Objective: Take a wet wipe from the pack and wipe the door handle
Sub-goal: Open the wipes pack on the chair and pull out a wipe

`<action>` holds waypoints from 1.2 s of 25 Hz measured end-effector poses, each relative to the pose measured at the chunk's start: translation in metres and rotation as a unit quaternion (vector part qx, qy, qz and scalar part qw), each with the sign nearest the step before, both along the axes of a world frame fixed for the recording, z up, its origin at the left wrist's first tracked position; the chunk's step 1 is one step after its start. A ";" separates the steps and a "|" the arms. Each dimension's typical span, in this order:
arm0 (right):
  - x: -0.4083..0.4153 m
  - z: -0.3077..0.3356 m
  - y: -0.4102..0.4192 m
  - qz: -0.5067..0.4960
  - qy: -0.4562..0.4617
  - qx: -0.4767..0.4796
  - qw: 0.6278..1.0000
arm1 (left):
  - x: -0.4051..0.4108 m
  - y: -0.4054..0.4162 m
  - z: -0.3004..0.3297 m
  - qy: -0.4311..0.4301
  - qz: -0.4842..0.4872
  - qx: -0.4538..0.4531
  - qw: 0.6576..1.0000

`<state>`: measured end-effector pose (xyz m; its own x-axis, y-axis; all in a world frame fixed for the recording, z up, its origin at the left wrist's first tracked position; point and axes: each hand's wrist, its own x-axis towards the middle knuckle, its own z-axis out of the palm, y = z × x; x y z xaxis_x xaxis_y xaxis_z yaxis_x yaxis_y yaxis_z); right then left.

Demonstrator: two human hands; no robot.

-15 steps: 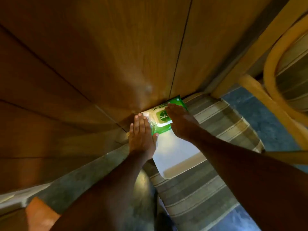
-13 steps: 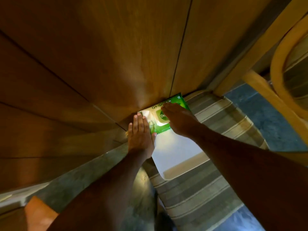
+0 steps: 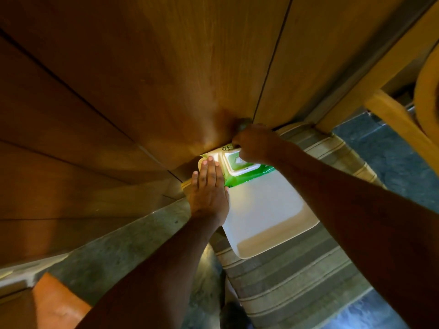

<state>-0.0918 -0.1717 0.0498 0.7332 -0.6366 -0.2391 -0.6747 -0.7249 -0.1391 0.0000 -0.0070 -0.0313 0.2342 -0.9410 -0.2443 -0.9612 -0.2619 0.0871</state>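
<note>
Wipes come in a green and white pack, and it lies on a white tray on a striped cushion, right up against a big wooden door.

On the left side, the left hand lies flat with its fingers straight and close together. It presses down on the left end of the pack and keeps it steady. It holds nothing.

In the middle is the pack. Its white lid is flipped open toward the left. Under it a white frame goes around a green patch with a small slot. The bright light makes the pack hard to see well.

On the right, the right hand is curled over the opening, with its fingertips down at the slot. It looks like it is pinching at a wipe, but I cannot tell if it has one yet.

So I think the task is only at the start. The pack is open. No wipe is out yet. The door handle is not clear to see here, and it is not wiped yet.
</note>
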 end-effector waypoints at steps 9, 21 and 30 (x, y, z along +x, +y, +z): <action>-0.025 -0.048 0.058 -0.384 -0.288 0.019 0.877 | 0.002 0.002 -0.013 -0.009 0.000 -0.017 1.000; -0.010 -0.031 0.041 -0.553 -0.386 0.250 0.694 | 0.008 0.001 0.006 0.020 -0.007 0.045 0.999; -0.033 0.228 0.101 -0.446 -0.644 0.428 0.452 | 0.059 0.020 0.274 0.399 0.089 -0.094 0.908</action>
<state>-0.1249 -0.0703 0.2780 0.1584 -0.8943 -0.4185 0.3936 0.4459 -0.8039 0.0594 0.0128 0.2430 0.2062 -0.9480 -0.2425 -0.5169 -0.3160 0.7956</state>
